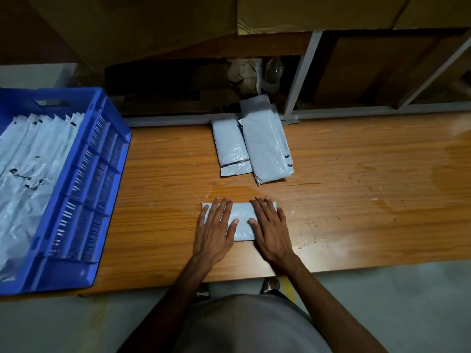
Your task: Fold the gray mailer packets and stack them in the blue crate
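Both hands, the left hand and the right hand, press flat with straight, spread fingers on a gray packet near the table front edge. More packets lie farther back; the blue crate at left holds many.

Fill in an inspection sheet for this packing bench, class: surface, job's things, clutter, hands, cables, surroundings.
Surface: brown wood-grain table, worn patches.
Job's things: gray plastic mailer packet flat under both hands; more gray packets at the table's far edge; blue slatted plastic crate at left, holding packets.
Clutter: nothing seen.
Hands: left hand and right hand press flat, fingers straight.
Cables: nothing seen.
Surroundings: cardboard boxes, gray metal shelf frame, clear plastic bottle.
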`<state>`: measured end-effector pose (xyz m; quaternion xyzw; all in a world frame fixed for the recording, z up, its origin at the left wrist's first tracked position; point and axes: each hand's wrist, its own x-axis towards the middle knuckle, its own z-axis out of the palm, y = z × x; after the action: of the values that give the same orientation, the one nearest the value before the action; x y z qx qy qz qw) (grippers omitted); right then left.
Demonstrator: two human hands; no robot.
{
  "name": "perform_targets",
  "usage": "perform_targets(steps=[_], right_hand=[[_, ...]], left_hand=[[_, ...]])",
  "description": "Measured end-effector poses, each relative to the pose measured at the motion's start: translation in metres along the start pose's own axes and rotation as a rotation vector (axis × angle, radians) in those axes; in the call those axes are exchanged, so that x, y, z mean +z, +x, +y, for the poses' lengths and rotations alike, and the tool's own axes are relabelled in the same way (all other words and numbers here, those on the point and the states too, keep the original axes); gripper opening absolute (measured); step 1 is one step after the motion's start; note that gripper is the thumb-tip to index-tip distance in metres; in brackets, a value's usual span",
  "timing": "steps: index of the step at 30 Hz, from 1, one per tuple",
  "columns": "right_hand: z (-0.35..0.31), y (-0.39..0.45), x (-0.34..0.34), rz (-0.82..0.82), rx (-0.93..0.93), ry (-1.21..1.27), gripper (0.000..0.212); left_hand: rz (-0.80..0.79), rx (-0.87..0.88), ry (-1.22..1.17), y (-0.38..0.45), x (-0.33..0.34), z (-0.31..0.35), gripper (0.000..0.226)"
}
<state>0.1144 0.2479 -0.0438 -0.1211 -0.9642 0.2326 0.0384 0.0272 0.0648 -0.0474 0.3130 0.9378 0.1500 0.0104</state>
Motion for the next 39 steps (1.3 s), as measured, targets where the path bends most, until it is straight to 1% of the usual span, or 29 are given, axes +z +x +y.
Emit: perform_targets(steps=[5, 10, 24, 28, 34, 39], right_hand=[[-0.003, -0.002, 0.004, 0.028, -0.014, -0.01, 0.059], [-0.004, 0.0, 0.006, 0.054, -0.019, -0.05, 0.058], [-0.002, 0.005, 0.008, -0.001, -0.017, -0.082, 0.058], [-0.005, 0.004, 0.006, -0.006, 0.003, -0.107, 0.057], [-0.023, 0.008, 0.005, -0.05, -0.112, -0.028, 0.058], [-0.022, 0.01, 0.016, -0.007, -0.117, -0.127, 0.059]], left_hand=[[-0.023, 0.022, 0.014, 0.0, 0.005, -0.005, 0.062], [-0.012, 0.022, 0.02, 0.001, 0.005, -0.004, 0.061], [-0.059, 0.002, 0.055, 0.004, 0.003, -0.002, 0.062], [-0.088, 0.004, -0.018, 0.005, 0.0, -0.004, 0.062], [-0.045, -0.021, 0.017, -0.003, -0.009, -0.018, 0.063], [-0.048, -0.037, -0.032, -0.006, -0.001, -0.021, 0.062]])
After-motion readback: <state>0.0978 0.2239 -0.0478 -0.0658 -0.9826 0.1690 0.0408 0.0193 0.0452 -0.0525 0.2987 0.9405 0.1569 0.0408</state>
